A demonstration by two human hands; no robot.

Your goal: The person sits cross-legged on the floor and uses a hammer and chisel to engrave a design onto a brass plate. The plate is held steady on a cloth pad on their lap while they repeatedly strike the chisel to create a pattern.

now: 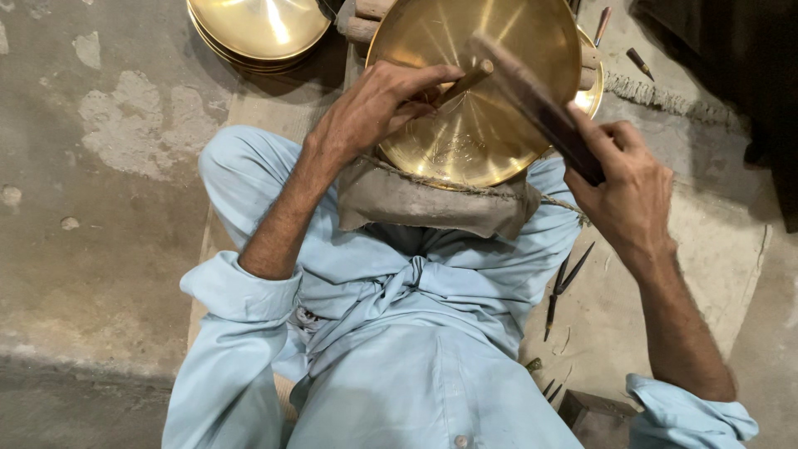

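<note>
- A round brass plate with a smooth, shiny, shallow-dished face leans in the person's lap at the far middle of the scene; fine engraved lines show faintly on its near part.
- Its near rim rests on a coarse grey-brown cloth pad bound with rough twine.
- The left hand lies on the plate's left rim, fingers curled tight around a thin, round punch with a pale wooden-looking end; the punch slants down toward the plate's face.
- The right hand, to the right of the plate, is closed in a fist on the near end of a long, flat, dark wooden stick, whose blurred far end is above the plate, close to the punch's top.
- A stack of similar glossy brass plates sits far left on the rough, patchy concrete floor.
- Slim dark metal tools lie on the floor near right, beside the pale blue trousers.
</note>
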